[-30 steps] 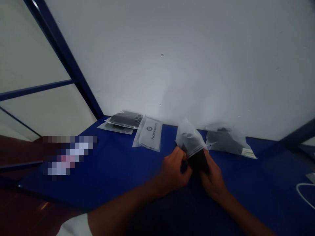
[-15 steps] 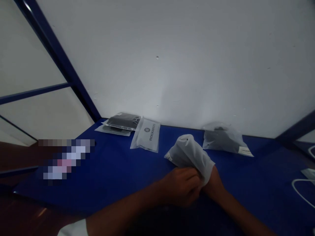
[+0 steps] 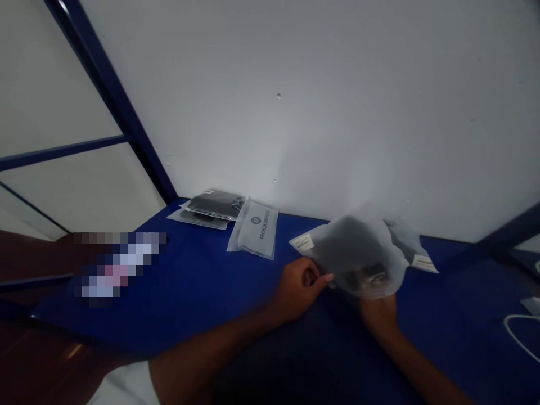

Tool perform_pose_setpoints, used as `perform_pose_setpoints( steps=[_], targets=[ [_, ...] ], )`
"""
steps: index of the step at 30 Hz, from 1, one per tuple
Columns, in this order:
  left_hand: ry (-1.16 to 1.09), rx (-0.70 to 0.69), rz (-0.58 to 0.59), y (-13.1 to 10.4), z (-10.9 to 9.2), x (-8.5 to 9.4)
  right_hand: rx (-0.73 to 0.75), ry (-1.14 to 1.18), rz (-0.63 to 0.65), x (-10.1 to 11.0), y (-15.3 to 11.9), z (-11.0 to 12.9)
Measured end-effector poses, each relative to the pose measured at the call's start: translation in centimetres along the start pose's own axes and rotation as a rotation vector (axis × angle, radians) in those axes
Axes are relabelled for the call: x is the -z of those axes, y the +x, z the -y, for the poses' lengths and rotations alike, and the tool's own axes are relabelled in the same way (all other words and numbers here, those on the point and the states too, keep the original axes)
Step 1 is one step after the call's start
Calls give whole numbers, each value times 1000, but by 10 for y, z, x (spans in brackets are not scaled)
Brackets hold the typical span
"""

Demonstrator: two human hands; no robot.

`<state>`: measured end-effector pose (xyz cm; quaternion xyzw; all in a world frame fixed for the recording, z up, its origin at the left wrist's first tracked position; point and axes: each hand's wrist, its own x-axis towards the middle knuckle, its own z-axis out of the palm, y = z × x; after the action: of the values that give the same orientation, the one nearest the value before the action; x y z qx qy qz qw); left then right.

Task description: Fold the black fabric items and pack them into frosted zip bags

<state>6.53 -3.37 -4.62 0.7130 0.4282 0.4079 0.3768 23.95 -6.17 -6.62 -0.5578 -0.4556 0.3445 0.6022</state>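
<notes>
A frosted plastic bag (image 3: pixel 354 242) with something dark inside is raised off the table, its white label at the left corner. My left hand (image 3: pixel 297 287) is curled, thumb and fingertips pinching the bag's lower left edge. From below, my right hand (image 3: pixel 379 315) grips the bag; its fingers are hidden behind the plastic. A second frosted bag (image 3: pixel 415 247) with dark contents lies partly behind the raised one.
Toward the back left of the blue table (image 3: pixel 189 281) lie a white ROCKBROS pouch (image 3: pixel 257 228) and a stack of dark packages (image 3: pixel 215 203). A white wall (image 3: pixel 278 140) rises behind. A white cable (image 3: pixel 514 332) is at right; a pixelated patch covers something at left.
The bag has been turned and spread so its broad face and label show. My left hand has moved slightly left and up to its edge. The view has shifted a little.
</notes>
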Motion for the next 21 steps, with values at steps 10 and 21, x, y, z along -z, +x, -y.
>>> perform_pose_setpoints(
  steps=[10, 21],
  targets=[
    [-254, 75, 253, 8, 8, -1, -30, 298, -159, -16, 6, 21],
    [-308, -9, 538, -5, 3, -2, -221, 374, -122, -12, 3, 27]
  ],
)
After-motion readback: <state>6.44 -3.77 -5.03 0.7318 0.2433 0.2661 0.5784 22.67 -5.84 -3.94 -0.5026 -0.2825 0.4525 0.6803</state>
